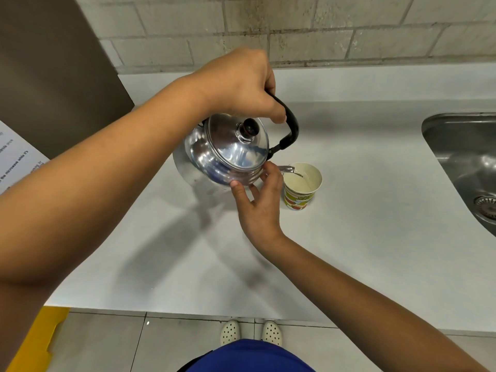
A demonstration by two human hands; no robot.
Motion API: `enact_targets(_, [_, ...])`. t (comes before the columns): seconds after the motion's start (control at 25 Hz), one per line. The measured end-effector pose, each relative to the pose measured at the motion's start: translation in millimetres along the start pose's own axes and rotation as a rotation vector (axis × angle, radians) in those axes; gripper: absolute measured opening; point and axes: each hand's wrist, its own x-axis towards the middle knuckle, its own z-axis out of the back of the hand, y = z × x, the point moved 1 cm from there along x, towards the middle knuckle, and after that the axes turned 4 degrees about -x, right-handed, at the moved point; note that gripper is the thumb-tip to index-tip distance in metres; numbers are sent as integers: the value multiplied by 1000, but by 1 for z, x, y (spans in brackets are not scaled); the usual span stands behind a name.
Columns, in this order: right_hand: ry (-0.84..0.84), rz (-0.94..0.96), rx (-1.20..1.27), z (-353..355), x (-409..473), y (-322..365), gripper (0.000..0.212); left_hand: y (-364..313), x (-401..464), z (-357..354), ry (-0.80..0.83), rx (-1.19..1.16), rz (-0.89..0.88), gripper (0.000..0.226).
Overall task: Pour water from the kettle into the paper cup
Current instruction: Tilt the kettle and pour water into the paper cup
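A shiny steel kettle (pixel 225 154) with a black lid knob hangs tilted to the right above the white counter (pixel 362 210). My left hand (pixel 241 84) is shut on its black handle from above. Its short spout reaches over the rim of a paper cup (pixel 302 185) with a coloured pattern, which stands upright on the counter. A thin stream of water falls from the spout into the cup. My right hand (pixel 259 202) has its fingers spread, and the fingertips touch the kettle's lower side just left of the cup.
A steel sink (pixel 467 157) with a drain is set into the counter at the right edge. A brick wall runs along the back. A dark appliance (pixel 53 76) with a printed notice stands at the left. The counter's front edge lies near my body.
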Motion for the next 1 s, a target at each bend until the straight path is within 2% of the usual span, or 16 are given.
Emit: enact_targets(1.0, [11, 1, 30, -2, 5, 1, 65, -6, 4, 2, 7, 62, -21, 34])
